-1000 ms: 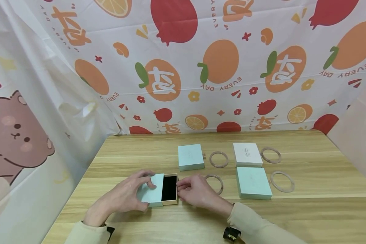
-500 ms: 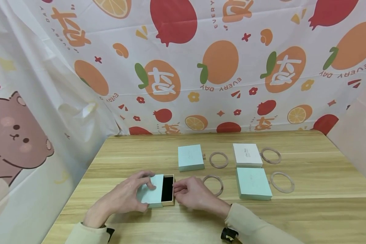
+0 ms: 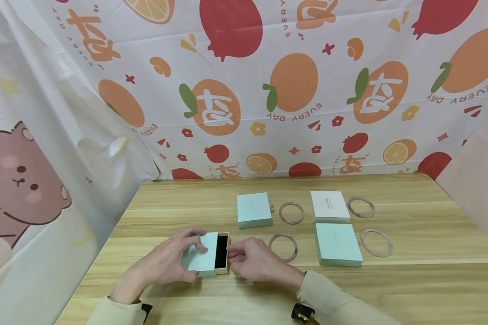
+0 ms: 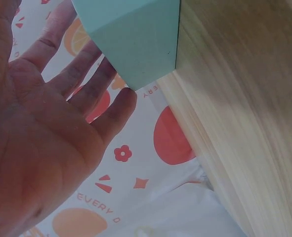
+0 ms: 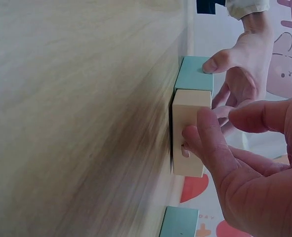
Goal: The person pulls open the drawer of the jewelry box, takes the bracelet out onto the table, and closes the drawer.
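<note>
My left hand (image 3: 166, 257) holds a pale teal drawer-style jewelry box (image 3: 201, 253), thumb at its near side and fingers over the top and far side. From the box's right end sticks a cream-edged drawer (image 3: 223, 266) with a black lining, partly out of the sleeve. The fingertips of my right hand (image 3: 258, 259) press on the drawer's end face; in the right wrist view the thumb stands apart from it and a small ribbon tab (image 5: 186, 150) shows beside the fingers. A greyish bangle (image 3: 283, 259) lies just right of that hand.
Behind the hands is another teal box (image 3: 254, 209) with a bangle (image 3: 291, 221) beside it. Farther right are a white box (image 3: 330, 206) and a larger teal box (image 3: 338, 243), with bangles (image 3: 362, 215) next to them. A printed curtain (image 3: 297, 149) hangs behind the table.
My right hand has moved left, pushing the drawer farther into its sleeve, so less black lining shows. My left hand has stayed in place on the box.
</note>
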Available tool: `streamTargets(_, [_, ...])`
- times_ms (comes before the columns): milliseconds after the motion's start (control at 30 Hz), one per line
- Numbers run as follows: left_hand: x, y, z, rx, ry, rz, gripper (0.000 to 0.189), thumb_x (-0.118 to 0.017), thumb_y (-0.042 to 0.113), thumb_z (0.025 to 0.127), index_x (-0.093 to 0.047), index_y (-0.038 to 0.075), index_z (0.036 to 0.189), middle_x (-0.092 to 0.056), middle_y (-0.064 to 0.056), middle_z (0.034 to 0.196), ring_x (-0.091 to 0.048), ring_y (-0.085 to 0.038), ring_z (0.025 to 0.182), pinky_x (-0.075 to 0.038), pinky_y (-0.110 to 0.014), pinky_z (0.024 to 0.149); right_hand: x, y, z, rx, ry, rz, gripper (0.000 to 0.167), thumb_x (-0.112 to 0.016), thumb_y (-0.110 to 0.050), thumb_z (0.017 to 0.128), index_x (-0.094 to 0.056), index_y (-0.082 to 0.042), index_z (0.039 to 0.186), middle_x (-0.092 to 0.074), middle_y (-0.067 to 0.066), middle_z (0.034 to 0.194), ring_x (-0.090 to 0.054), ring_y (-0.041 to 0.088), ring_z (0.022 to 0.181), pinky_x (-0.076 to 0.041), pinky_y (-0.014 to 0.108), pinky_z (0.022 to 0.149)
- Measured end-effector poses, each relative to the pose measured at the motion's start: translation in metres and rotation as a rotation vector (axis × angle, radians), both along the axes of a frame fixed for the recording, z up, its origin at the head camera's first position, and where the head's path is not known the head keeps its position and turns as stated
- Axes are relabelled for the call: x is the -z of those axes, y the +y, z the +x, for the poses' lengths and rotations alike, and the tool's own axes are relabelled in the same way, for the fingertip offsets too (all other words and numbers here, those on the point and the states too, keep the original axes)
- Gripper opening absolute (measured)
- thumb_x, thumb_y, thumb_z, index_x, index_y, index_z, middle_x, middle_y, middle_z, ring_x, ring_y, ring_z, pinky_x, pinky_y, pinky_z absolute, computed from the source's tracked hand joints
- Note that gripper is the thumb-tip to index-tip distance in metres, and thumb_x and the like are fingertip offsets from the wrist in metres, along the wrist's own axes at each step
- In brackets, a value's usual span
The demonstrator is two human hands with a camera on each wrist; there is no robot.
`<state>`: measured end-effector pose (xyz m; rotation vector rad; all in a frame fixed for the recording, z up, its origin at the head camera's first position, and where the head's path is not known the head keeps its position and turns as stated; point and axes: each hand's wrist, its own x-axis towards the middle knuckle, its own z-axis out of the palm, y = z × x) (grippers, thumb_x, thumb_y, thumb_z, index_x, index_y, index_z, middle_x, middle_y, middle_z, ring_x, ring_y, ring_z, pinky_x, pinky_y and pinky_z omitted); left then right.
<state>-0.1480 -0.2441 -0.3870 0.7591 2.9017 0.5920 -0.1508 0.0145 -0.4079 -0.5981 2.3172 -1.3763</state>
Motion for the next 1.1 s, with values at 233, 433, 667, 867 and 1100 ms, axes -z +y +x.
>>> streamTargets(233, [0.000,-0.001,0.000,0.004,0.004,0.000,0.038,-0.087,0.024,0.064,-0.065,0.035,0.093,-0.057,0.001,0.142,-0.058,-0.025,0.119,-0.050,-0.035,0.087,-0.001,-0.001,0.000,-0.008,-0.013,-0.011,0.041,-0.066,-0.008,0.088,-0.071,-0.002,0.127,-0.078,0.007,0.112,-0.073,0.018,0.107,-0.057,0.028,0.091])
streamTargets(433, [0.001,-0.001,-0.001,0.001,0.006,0.001,0.039,-0.087,0.024,0.064,-0.065,0.036,0.093,-0.057,0.002,0.141,-0.058,-0.025,0.119,-0.050,-0.034,0.087,0.000,-0.004,-0.001,-0.012,-0.028,-0.020,0.044,-0.068,-0.008,0.087,-0.069,-0.002,0.130,-0.078,0.007,0.114,-0.073,0.019,0.109,-0.057,0.028,0.094])
streamTargets(667, [0.002,-0.001,-0.001,0.000,0.003,0.005,0.039,-0.087,0.024,0.064,-0.065,0.036,0.093,-0.056,0.001,0.142,-0.058,-0.024,0.117,-0.049,-0.032,0.084,0.001,-0.011,-0.001,-0.019,-0.029,-0.015,0.044,-0.067,-0.008,0.087,-0.069,-0.002,0.131,-0.078,0.006,0.114,-0.073,0.015,0.108,-0.056,0.024,0.092])
streamTargets(867, [0.003,-0.001,-0.001,0.003,0.004,0.013,0.039,-0.087,0.023,0.063,-0.065,0.034,0.093,-0.056,0.000,0.141,-0.058,-0.024,0.114,-0.048,-0.031,0.082,0.003,-0.016,0.000,-0.013,-0.020,-0.020,0.040,-0.066,-0.008,0.089,-0.070,-0.002,0.129,-0.078,0.007,0.113,-0.073,0.012,0.105,-0.056,0.022,0.089])
streamTargets(1100, [0.002,-0.001,0.000,-0.001,0.005,0.010,0.039,-0.087,0.023,0.063,-0.065,0.035,0.093,-0.056,0.000,0.141,-0.058,-0.023,0.114,-0.048,-0.030,0.083,0.003,-0.020,0.001,-0.011,-0.039,-0.058,0.039,-0.065,-0.007,0.092,-0.068,0.000,0.131,-0.077,0.011,0.116,-0.074,0.011,0.098,-0.057,0.020,0.082])
